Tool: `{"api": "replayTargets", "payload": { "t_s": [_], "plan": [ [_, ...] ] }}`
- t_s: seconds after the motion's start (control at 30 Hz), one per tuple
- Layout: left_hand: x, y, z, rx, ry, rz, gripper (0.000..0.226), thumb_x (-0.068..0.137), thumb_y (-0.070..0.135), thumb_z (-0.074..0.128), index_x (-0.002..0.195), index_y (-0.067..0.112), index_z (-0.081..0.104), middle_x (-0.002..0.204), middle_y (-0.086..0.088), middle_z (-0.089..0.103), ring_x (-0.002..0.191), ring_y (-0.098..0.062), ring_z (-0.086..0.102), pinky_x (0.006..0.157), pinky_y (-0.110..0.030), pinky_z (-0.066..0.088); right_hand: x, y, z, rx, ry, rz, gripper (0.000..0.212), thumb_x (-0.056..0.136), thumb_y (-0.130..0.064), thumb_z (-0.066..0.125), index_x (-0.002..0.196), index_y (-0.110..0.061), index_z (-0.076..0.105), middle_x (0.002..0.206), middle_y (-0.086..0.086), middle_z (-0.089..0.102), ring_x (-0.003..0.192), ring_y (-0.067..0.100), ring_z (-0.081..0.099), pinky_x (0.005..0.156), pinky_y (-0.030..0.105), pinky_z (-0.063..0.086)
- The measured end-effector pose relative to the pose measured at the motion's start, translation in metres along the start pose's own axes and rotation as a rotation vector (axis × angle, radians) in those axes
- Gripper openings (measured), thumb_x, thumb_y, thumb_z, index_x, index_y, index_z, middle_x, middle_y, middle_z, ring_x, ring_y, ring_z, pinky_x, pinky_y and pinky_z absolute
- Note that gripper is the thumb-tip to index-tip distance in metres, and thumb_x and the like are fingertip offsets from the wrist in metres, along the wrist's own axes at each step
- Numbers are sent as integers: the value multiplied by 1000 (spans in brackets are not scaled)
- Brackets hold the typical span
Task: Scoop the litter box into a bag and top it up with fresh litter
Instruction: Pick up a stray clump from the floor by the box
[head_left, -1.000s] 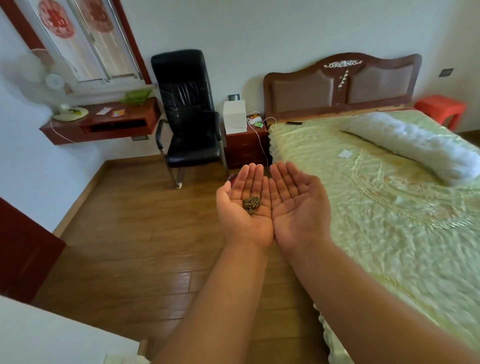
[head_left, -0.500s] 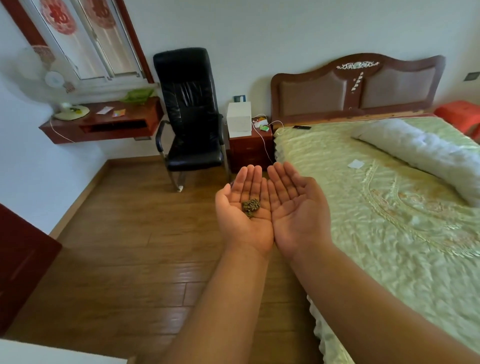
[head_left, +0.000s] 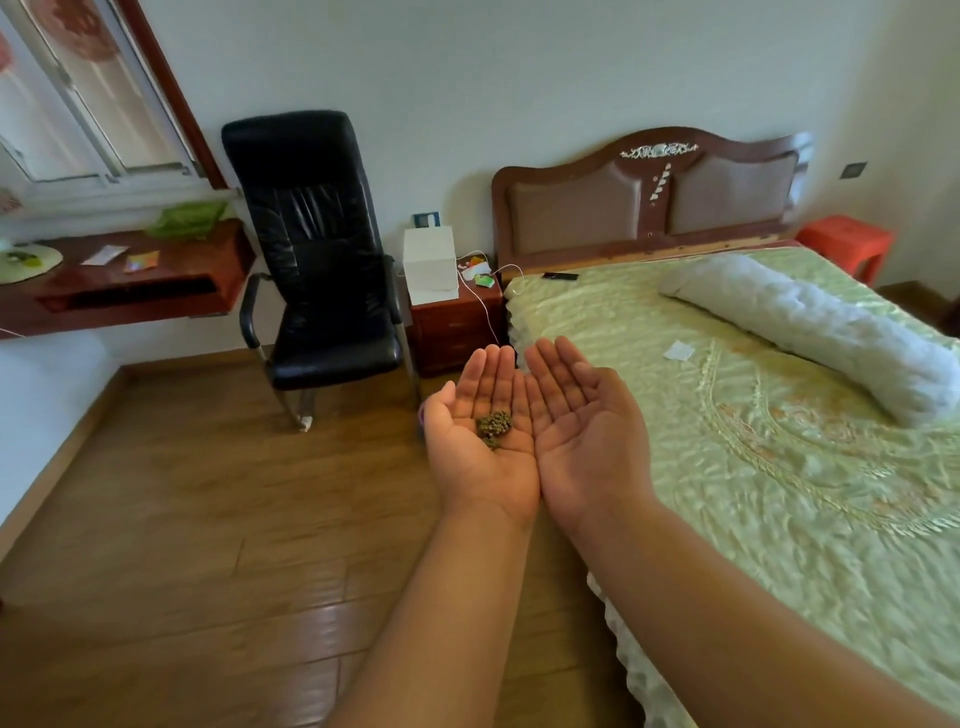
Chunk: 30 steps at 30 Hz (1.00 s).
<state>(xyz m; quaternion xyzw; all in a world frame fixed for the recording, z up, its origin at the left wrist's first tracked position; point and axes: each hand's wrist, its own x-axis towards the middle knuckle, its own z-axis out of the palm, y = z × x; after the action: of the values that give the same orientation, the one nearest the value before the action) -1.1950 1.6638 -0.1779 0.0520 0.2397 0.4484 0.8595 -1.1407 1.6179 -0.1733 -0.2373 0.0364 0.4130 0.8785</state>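
Presently, held over the wooden floor (head_left: 197, 545) just left of the bed (head_left: 779, 467): two bare hands, palms up, side by side and touching along their inner edges. One small heap of dark greenish-brown granules (head_left: 493, 427), resting in the palm of the left hand (head_left: 480, 441); individual grains too small to count. The right hand (head_left: 587, 431) carried nothing. Fingers of both were straight and only slightly cupped, neither hand clenched nor pinching anything.

Left of the bed's headboard: one red-brown nightstand (head_left: 454, 332) bearing one white box (head_left: 430, 265); further left, one black office chair (head_left: 317, 265); further still, one wall-mounted shelf (head_left: 130, 291) under the window. On the bed: one long white bolster (head_left: 810, 327). Right of the bed: one red stool (head_left: 844, 244).

Against the frame a second before: hands and heap kept the same pose, though the right hand's fingers had parted a little from the left's at the tips; the dark red panel once at the floor's far left edge was gone from view.
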Motion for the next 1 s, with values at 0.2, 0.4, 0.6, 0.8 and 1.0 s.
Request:
{"api": "replayTargets", "payload": {
  "t_s": [0.2,0.4,0.6,0.8,1.0],
  "plan": [
    [71,60,37,40,-67,-34,42,106,28,41,122,2,71,119,-15,75,111,-27,73,105,-39,52,62,41,61,44,-20,-70,38,99,-12,46,131,0,62,123,17,71,115,27,69,112,42,44],
    [128,87,60,61,-97,-77,43,107,27,40,125,2,69,118,-15,75,108,-26,74,99,-37,55,114,61,96,40,-8,-114,37,98,-10,45,129,-1,64,122,17,72,116,28,69,113,42,44],
    [201,97,79,63,-88,-65,44,107,29,40,122,2,71,118,-15,75,109,-27,74,102,-38,54,187,74,114,43,-9,-119,38,98,-12,44,129,-1,63,122,16,72,115,27,69,113,41,44],
    [297,104,108,74,-63,20,42,107,27,40,120,2,71,118,-15,75,112,-28,73,110,-41,49,293,83,133,39,-41,-39,37,102,-15,43,131,-2,63,124,15,71,116,27,69,111,41,45],
    [389,108,148,20,-62,109,41,107,26,40,122,1,70,119,-16,75,113,-28,72,113,-42,47,401,81,166,15,-92,49,38,103,-21,44,129,-1,64,124,16,71,115,30,69,109,42,47]
  ]
}}
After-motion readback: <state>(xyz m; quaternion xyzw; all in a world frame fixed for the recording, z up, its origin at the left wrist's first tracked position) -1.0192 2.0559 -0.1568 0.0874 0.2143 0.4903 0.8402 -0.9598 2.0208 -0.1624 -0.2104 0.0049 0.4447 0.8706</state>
